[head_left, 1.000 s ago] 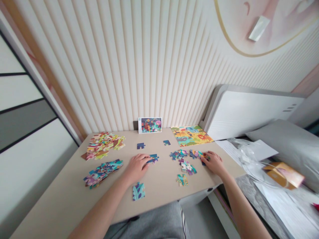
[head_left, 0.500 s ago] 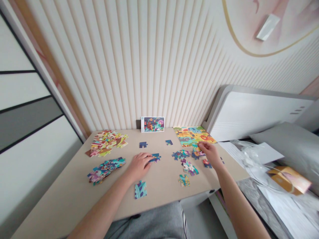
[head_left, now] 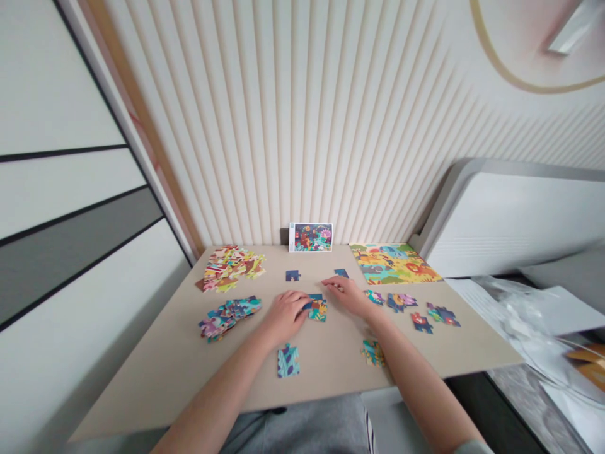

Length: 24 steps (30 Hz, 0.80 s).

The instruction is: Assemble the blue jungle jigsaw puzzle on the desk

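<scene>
My left hand (head_left: 285,313) lies palm down on the beige table (head_left: 155,372), its curled fingertips pinning a small joined cluster of blue and orange puzzle pieces (head_left: 317,308). My right hand (head_left: 348,294) reaches in from the right. Its fingers are stretched out almost flat, with the tips at the far edge of that cluster. A single dark blue piece (head_left: 292,275) lies just beyond my hands, and another blue piece (head_left: 341,273) beyond my right fingers. A teal leaf-patterned piece (head_left: 288,360) sits near the front edge.
A picture card (head_left: 311,237) leans on the ribbed wall. A finished animal puzzle (head_left: 394,263) lies at the back right, with loose pieces (head_left: 442,313) in front of it. Two piles sit left: yellow-red (head_left: 230,267) and teal (head_left: 228,312). A white headboard (head_left: 510,221) stands right, with plastic wrap (head_left: 520,309) below it.
My right hand has swung from the loose pieces near the finished puzzle to the middle cluster, where an orange-teal piece now shows. My left hand stayed put. The view shifted left.
</scene>
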### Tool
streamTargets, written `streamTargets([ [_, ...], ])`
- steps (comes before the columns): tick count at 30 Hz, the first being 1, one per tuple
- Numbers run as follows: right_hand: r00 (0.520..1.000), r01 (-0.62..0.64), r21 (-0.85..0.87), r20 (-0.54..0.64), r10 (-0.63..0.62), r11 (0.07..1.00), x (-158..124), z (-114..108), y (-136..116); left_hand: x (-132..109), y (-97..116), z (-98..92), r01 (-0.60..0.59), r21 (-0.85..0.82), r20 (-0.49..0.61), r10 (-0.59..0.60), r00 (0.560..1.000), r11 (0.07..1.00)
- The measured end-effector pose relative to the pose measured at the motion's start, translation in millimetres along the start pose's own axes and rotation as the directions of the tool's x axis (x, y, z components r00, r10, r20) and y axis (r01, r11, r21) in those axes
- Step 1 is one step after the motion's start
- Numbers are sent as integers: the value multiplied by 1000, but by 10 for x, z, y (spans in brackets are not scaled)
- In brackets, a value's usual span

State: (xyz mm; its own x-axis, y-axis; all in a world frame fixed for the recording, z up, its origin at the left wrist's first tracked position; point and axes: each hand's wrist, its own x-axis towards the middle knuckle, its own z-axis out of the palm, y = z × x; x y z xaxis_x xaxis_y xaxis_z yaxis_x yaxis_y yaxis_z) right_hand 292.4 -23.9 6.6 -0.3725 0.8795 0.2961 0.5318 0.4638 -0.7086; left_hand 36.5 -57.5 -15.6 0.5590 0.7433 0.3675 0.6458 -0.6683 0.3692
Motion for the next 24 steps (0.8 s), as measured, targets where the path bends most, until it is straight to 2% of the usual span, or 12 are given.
streamTargets([
  [4,998,-12,-77,-57,8,997,-115,-56,52,1,9,0,1,-3,8,-1,1000,1000],
  [7,998,65,-168,22,-62,984,-230,-74,-87,5,11,-3,1,0,10,-1,1000,1000],
  [11,980,166,-367,162,-113,915,-357,9,-366,11,5,-9,-1,-3,9,1,1000,1000],
  [15,980,153,-447,184,-77,881,-475,84,-534,10,-14,-4,-20,-5,12,20,1000,1000],
  [19,974,173,-422,204,-93,890,-636,10,-614,6,-42,14,-30,6,10,30,999,1000],
  [21,984,150,-435,156,-89,888,-751,-102,-595,6,-53,21,-32,1,10,32,999,999],
  [24,999,-20,-512,-50,-6,859,-974,-400,-421,5,-58,30,-32,-5,6,32,999,999],
])
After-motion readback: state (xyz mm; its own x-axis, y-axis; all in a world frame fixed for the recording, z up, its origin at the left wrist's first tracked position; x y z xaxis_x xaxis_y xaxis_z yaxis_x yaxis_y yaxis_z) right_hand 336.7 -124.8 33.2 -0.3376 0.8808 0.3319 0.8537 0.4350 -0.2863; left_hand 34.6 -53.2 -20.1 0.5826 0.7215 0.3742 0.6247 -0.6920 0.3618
